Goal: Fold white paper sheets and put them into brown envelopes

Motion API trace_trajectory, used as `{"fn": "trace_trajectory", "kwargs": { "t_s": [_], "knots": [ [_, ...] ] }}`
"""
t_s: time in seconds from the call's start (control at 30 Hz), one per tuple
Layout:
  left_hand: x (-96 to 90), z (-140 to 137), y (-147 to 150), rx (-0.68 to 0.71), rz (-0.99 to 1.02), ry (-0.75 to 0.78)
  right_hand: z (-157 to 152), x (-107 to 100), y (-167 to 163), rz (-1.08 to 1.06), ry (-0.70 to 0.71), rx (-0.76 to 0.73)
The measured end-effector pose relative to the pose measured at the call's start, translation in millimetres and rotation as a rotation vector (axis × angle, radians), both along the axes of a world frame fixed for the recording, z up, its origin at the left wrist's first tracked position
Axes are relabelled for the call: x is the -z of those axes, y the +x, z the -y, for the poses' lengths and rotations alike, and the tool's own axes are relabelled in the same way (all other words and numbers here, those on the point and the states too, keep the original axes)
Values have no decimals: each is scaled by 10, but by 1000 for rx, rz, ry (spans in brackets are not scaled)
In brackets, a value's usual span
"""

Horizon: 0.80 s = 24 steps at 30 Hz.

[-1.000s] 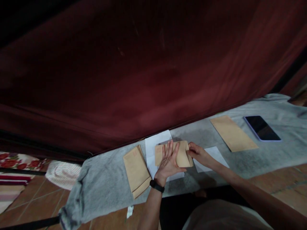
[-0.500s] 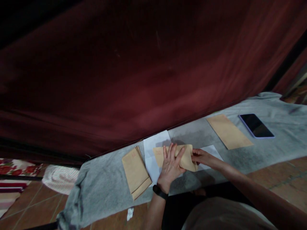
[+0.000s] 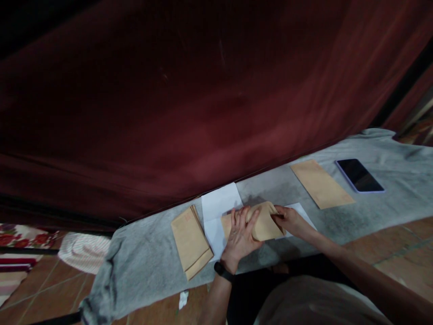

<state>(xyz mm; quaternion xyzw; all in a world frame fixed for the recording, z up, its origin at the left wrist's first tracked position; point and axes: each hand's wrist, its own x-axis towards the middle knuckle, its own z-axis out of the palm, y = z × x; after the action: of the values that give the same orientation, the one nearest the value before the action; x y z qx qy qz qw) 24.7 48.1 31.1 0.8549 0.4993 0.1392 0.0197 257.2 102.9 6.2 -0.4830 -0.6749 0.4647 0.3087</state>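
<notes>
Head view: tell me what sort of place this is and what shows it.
Probably a room in a home, though I can't be certain: gray cloth lies under the brown envelopes, flowered fabric shows at the far left, and the floor is tiled.

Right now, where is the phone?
In the head view, the phone lies on the gray cloth toward the right side, just right of the lone flat brown envelope.

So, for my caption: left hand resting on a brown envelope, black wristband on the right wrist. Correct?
Wrong side: the head view shows the black wristband on the left wrist. The left hand does rest on a brown envelope.
</notes>
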Motion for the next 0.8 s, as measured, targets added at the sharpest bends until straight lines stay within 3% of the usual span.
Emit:
{"fn": "trace_trajectory", "kwargs": {
  "t_s": [0.13,0.33,0.5,0.6,0.73,0.8],
  "knots": [
    [8,-2,44,0,-26,46,-21,20,52,87,7,92],
    [71,-27,117,-63,-31,20,39,-133,256,-45,222,253],
    [83,-4,184,-60,-10,-4,73,-229,309,-155,-76,-70],
    [50,37,231,3,-14,-38,71,-247,324,-129,-171,-245],
    [31,111,313,93,-42,-45,108,-237,380,-42,-234,-393],
    [47,142,356,130,-64,-25,164,-208,390,13,-164,-346]
  ]
}}
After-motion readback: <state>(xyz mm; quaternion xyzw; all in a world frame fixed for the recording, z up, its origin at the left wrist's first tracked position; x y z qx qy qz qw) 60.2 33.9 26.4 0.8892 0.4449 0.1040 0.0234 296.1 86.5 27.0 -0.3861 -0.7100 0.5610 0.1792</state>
